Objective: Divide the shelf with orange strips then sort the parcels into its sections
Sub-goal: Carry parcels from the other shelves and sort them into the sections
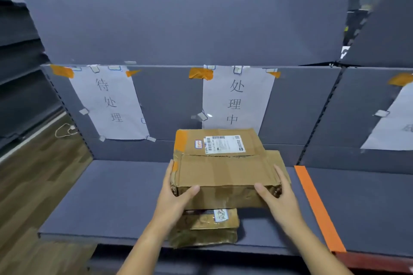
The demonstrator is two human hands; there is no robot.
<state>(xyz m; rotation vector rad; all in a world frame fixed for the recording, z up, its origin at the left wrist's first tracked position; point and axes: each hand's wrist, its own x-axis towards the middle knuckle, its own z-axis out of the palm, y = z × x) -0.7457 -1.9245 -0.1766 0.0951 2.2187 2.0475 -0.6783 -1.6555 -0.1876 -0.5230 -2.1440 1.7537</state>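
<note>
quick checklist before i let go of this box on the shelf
1. Both hands on box: left hand and right hand hold the large parcel: ok.
2. Parcel under the 处理中 sign: ok.
3. Left of the orange strip: ok.
4. Strip between the two signed sections: none visible, not ok.
5. Small parcel underneath, overhanging shelf edge: not ok.
6. Large parcel resting fully: cannot tell.

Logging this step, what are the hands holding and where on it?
Both hold the large parcel by its near corners: left hand at the left one, right hand at the right.
</note>
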